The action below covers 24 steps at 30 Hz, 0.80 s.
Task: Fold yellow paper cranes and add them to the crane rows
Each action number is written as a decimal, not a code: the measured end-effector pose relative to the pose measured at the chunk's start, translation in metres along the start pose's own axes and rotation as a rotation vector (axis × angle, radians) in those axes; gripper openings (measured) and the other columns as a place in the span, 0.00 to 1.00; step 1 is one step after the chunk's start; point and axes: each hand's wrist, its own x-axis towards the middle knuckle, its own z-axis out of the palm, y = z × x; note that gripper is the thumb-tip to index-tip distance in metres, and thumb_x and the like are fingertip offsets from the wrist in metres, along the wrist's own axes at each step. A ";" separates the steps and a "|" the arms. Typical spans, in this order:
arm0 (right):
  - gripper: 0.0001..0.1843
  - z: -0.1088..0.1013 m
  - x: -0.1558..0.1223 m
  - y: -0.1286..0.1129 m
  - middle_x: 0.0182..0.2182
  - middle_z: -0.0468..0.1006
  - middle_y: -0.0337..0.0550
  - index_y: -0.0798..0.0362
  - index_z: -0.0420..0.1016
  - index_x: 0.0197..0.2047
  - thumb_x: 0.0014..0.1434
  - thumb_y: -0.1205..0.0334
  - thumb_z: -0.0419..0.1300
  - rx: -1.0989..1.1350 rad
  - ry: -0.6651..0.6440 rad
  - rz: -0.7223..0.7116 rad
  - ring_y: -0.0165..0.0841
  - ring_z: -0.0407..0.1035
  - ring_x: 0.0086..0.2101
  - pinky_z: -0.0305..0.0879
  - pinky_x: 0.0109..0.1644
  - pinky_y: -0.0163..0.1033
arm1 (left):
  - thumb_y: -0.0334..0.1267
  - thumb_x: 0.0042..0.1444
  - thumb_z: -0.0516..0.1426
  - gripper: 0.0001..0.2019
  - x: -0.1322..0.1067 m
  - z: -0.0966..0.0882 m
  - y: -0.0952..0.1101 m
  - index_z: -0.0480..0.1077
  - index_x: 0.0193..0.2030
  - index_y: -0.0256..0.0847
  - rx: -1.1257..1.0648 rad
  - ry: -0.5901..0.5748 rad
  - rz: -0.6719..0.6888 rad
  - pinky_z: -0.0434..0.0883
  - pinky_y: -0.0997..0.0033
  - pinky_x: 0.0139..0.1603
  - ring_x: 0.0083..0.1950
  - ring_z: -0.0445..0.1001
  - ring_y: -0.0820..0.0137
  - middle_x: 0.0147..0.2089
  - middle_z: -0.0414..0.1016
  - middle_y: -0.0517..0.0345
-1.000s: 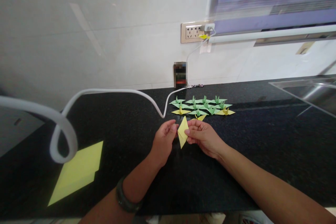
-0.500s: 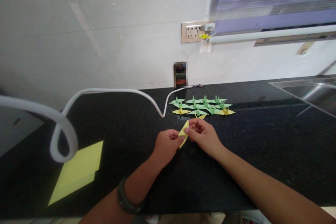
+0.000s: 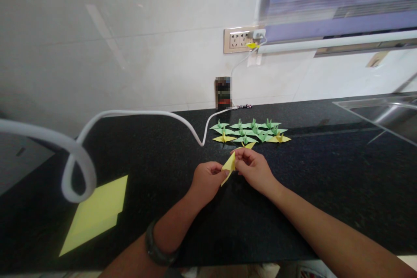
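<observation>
We pinch a small folded yellow paper (image 3: 229, 166) between both hands at frame centre, just above the black counter (image 3: 325, 191). Our left hand (image 3: 207, 179) is curled closed on the paper's lower left edge; our right hand (image 3: 254, 167) has thumb and fingertips closed on its upper right edge. Paper tilts, one point down, one up. A dark wristband (image 3: 156, 247) sits on our left wrist, lower centre. Just beyond the hands, upper centre of the counter, lies a cluster of green and yellow paper cranes (image 3: 250, 132). A white cable (image 3: 137, 115) loops from the left edge toward the cranes. A flat yellow sheet (image 3: 96, 213) lies lower left. A wall socket (image 3: 239, 40) is upper centre; a steel sink (image 3: 381, 113) is at right.
</observation>
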 end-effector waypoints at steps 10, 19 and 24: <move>0.11 -0.002 0.000 0.001 0.22 0.69 0.38 0.55 0.70 0.36 0.49 0.61 0.54 0.086 -0.028 -0.041 0.25 0.62 0.21 0.61 0.23 0.31 | 0.41 0.45 0.56 0.13 -0.001 0.001 0.008 0.68 0.34 0.35 -0.373 -0.093 -0.105 0.66 0.73 0.27 0.25 0.70 0.72 0.24 0.72 0.57; 0.11 -0.002 -0.001 -0.004 0.23 0.69 0.38 0.56 0.70 0.37 0.52 0.59 0.53 0.137 -0.042 -0.025 0.25 0.60 0.20 0.60 0.23 0.32 | 0.45 0.49 0.53 0.18 -0.001 -0.001 0.005 0.67 0.42 0.34 -0.487 -0.213 -0.133 0.67 0.72 0.29 0.29 0.72 0.70 0.32 0.73 0.50; 0.12 -0.003 -0.004 -0.004 0.28 0.69 0.41 0.54 0.67 0.40 0.51 0.62 0.55 -0.105 0.095 -0.216 0.28 0.64 0.26 0.63 0.28 0.34 | 0.42 0.45 0.57 0.17 -0.003 -0.001 0.006 0.69 0.40 0.33 -0.463 -0.222 -0.109 0.67 0.71 0.32 0.30 0.72 0.70 0.33 0.74 0.50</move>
